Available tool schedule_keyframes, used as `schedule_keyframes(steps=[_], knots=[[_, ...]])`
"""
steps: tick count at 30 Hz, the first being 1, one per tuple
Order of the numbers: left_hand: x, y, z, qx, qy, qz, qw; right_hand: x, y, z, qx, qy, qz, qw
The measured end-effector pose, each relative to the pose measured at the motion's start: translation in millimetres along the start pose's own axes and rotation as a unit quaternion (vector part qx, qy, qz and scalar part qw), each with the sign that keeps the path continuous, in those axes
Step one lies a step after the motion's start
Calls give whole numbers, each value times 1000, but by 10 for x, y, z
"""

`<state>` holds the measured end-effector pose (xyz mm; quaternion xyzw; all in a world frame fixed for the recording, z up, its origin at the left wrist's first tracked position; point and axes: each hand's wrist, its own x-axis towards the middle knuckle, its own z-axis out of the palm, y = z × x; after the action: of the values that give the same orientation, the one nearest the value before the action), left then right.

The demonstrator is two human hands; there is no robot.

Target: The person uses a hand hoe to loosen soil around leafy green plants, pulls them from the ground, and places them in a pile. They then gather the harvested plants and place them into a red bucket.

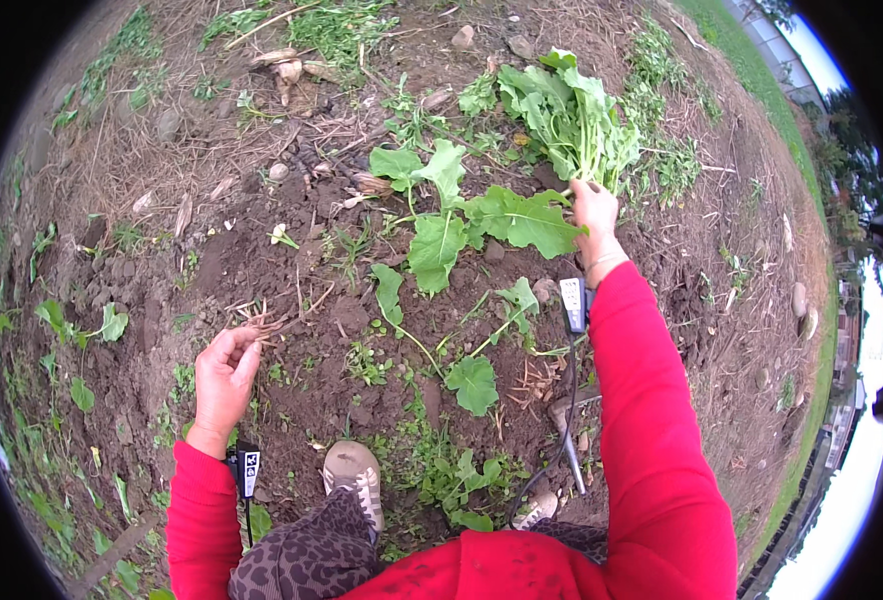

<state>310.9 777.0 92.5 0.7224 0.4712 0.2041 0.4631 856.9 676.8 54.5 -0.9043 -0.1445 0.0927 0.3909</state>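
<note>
My right hand is closed around the stems of a bunch of leafy greens, whose broad leaves spread away from me. Near its wrist, a large jagged green leaf belongs to a plant standing in the soil. My left hand is at the left, low over the ground, thumb and fingers pinched together. At its fingertips are thin, dry brown stalks; they appear gripped, though the exact contact is hard to see. Smaller leafy plants grow between my hands.
A metal tool with a thin shaft lies beside my right foot, partly behind a black cable. A shoe stands on the soil. Dry husks, stones and weeds lie ahead. A grass strip borders the right side.
</note>
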Motion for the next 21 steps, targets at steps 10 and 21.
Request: schedule_keyframes(steps=[10,21], knots=[[19,181,24,-193,-133,-44,971,-1468,-1604,-565,276,-259,-89,921],[-75,-450,-391,-623,-120,-52,771,-3824,-1746,1306,395,-716,385,429]])
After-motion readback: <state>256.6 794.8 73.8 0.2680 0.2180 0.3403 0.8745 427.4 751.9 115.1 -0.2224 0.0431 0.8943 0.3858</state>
